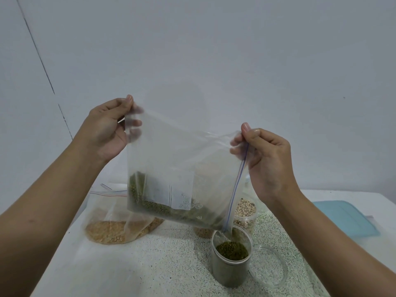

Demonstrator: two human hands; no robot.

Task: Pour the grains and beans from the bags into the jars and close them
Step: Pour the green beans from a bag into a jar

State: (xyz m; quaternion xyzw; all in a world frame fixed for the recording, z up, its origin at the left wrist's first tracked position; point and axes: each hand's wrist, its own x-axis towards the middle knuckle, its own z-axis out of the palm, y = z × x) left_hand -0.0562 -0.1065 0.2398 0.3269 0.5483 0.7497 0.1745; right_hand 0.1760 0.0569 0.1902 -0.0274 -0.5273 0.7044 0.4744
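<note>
Head view.

1. Left grip [105, 129]: grasping. Thumb and fingers pinch the upper left corner of the clear zip bag [177, 159], which I hold raised above the counter [167, 273].
2. Right grip [270, 161]: grasping. Thumb and fingers pinch the top end of the bag's zip edge, marked by a blue and red strip that runs down the right side of the bag.
3. Bag position: tilted, left corner higher than right. The lower end of the zip edge points down into the mouth of the open jar [230, 269].
4. Contents: the green beans [150, 205] lie along the bag's lower edge, sloping toward the zip corner. The upper part of the bag is flat and transparent.
5. The open jar stands upright on the counter, front centre-right, and holds a mound of green beans close to its rim.
6. A clear lid [272, 281] lies flat on the counter, touching or just beside the right side of the open jar.
7. A second jar [245, 213], filled with pale beans, stands just behind the open jar.
8. A second bag [111, 226], holding tan grains, lies on the counter at left, partly behind the raised bag.
9. A blue flat item [345, 217] lies at the far right of the counter; I cannot tell what it is.
</note>
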